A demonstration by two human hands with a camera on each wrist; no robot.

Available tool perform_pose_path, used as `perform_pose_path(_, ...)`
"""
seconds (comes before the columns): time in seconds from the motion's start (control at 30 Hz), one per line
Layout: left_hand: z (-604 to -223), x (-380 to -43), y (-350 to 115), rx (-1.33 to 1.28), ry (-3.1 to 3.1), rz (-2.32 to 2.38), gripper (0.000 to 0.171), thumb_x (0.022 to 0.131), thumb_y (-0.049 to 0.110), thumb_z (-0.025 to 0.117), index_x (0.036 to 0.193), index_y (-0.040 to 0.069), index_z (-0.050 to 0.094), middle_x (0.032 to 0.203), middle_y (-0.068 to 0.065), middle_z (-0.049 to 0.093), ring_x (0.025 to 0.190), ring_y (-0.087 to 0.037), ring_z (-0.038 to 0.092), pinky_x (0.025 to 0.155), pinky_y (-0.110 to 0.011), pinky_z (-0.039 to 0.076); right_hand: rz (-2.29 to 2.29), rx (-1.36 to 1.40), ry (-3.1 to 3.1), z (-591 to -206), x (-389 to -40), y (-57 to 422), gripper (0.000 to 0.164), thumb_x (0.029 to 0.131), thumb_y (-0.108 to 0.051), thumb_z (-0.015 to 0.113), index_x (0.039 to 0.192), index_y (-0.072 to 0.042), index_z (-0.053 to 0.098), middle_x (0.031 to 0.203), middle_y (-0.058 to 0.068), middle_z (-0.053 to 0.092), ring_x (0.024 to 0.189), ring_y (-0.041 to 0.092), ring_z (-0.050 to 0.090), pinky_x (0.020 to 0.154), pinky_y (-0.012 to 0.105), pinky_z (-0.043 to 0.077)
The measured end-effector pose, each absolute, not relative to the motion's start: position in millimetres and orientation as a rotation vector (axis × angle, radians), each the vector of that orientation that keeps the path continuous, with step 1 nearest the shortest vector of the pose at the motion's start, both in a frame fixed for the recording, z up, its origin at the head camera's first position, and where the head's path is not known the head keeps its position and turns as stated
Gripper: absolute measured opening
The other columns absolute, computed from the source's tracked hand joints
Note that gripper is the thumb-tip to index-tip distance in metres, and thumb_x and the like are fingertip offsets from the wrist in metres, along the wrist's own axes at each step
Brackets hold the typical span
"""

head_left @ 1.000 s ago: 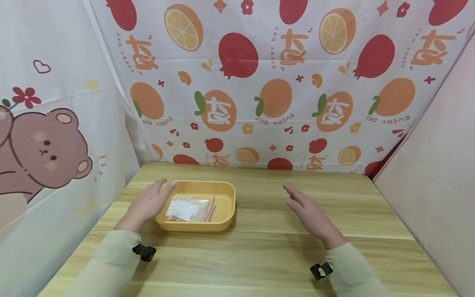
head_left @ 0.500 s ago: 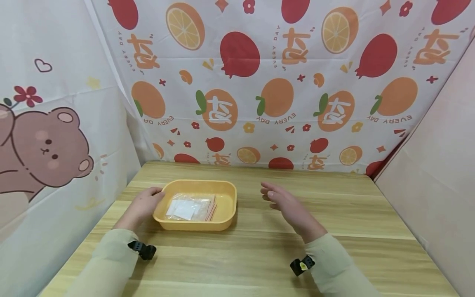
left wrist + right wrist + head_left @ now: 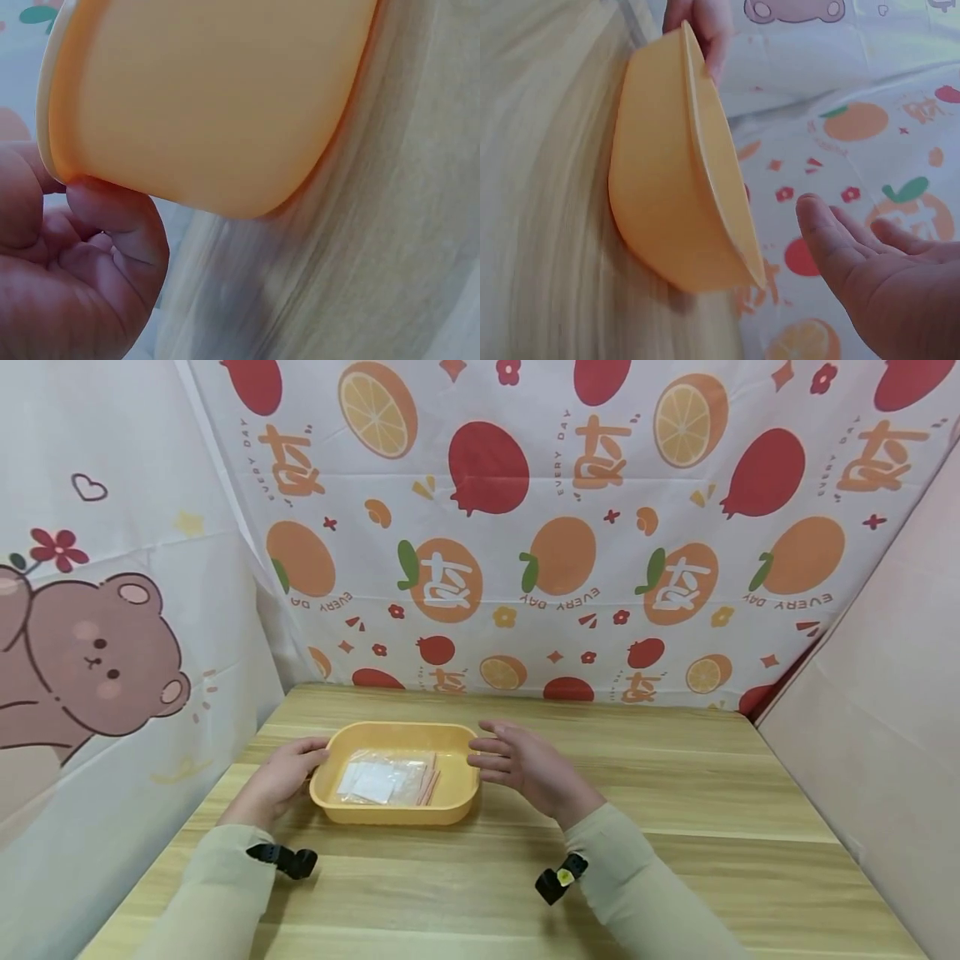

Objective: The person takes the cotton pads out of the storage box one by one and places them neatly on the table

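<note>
A yellow rectangular plastic tray (image 3: pixel 390 816) lies on the left half of the table, with clear zip-lock bags (image 3: pixel 382 781) inside it that have white contents and red-striped edges. My left hand (image 3: pixel 279 779) grips the tray's left end. In the left wrist view, its bent thumb and fingers pinch the rim beside the tray's outer wall (image 3: pixel 217 97). My right hand (image 3: pixel 536 774) is at the opposite end, fingers extended and parted, fingertips overlapping the right rim in the head view. The right wrist view shows this hand (image 3: pixel 889 289) apart from the tray (image 3: pixel 656 165), holding nothing.
The wood-grain table (image 3: pixel 675 793) extends to the right and in front of the tray. A fruit-print cloth (image 3: pixel 570 560) hangs along the back edge, a bear-print cloth (image 3: pixel 135 668) on the left and a pale cloth (image 3: pixel 892 693) on the right. Each wrist wears a black camera.
My left hand has come down from over the tray's left rim and taken hold of it. My right hand has moved left across the table to the tray's right end. The tray has barely moved.
</note>
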State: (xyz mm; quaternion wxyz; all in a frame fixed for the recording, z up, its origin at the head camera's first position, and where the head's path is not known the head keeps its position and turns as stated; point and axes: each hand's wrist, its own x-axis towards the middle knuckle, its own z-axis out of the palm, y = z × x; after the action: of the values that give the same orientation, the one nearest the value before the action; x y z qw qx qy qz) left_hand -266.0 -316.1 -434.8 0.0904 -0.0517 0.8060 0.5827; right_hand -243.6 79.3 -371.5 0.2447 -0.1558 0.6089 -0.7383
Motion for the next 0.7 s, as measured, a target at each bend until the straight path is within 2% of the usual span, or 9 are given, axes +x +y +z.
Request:
perform_pose_path(0.13,-439,-267,-318,-0.136,2.359,1.775,0.054,0.111,0.023,0.039,0.157,-0.004,0.027,0.150,-0.029,0.038,0.117,-0.027,0.056,0.084,-0.033,0.056,-2.072,-0.348,1.574,-376,-249,60,0.061,0.109,-0.039,0.044,0.158,-0.005,0.030,0.150,0.022,0.045,0.137,0.039,0.045,0.110,0.050,0.039)
perform_pose_path(0.33,-444,-268,-323,-0.091,2.354,1.807,0.055,0.111,0.023,0.040,0.156,-0.006,0.027,0.150,-0.030,0.038,0.114,-0.022,0.058,0.084,-0.033,0.057,-2.147,-0.150,1.483,-387,-259,28,0.061,0.110,-0.034,0.043,0.158,0.000,0.025,0.154,0.028,0.037,0.141,0.043,0.038,0.111,0.051,0.038)
perform_pose_path(0.57,-446,-265,-324,-0.058,2.368,1.797,0.055,0.111,0.024,0.040,0.155,-0.007,0.027,0.148,-0.032,0.039,0.111,-0.021,0.058,0.082,-0.033,0.057,-2.163,0.013,1.455,-399,-264,-2,0.069,0.106,-0.033,0.045,0.159,0.001,0.017,0.159,0.036,0.016,0.145,0.052,0.021,0.114,0.062,0.025)
perform_pose_path(0.7,-445,-263,-320,-0.061,2.365,1.794,0.055,0.111,0.023,0.039,0.155,-0.007,0.027,0.148,-0.032,0.039,0.113,-0.023,0.057,0.082,-0.032,0.057,-2.131,0.064,1.465,-403,-263,-12,0.074,0.103,-0.032,0.051,0.161,-0.003,0.015,0.159,0.037,0.011,0.144,0.056,0.017,0.110,0.067,0.027)
